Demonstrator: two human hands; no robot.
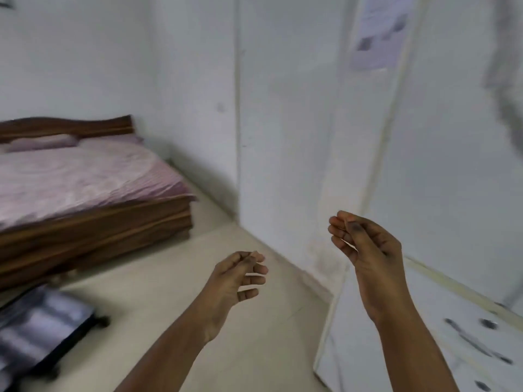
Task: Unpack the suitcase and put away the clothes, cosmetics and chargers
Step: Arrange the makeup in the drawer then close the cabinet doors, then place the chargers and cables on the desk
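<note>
Left hand: the left hand (239,274) is up in mid-air over the floor (254,321), low and centre in the view, forearm reaching in from the bottom edge. Its fingers (256,280) are loosely curled, thumb close to the index tip, and there's nothing in them.
Right hand: the right hand (368,244) is raised higher, in front of the white wardrobe door (467,179). Fingers bunched loosely toward the thumb, empty as well. The two hands are apart, touching neither each other nor anything else.
Suitcase: the suitcase (39,329) sits down at the floor's bottom-left corner, dark shell lying open, blurred by motion, so I can't tell what's inside. It's just off the foot end of the bed and well apart from both hands.
Bed: the bed (85,188) runs along the left wall, wooden frame, pink sheet, a pillow (42,142) at the headboard.
Wardrobe: white doors fill the right side; a lower door near the bottom-right corner carries a metal handle (469,339), smeared by blur. A pale paper sheet (376,32) is stuck high on one panel, its print unreadable.
Wall: a white wall corner (237,137) stands between bed and wardrobe.
</note>
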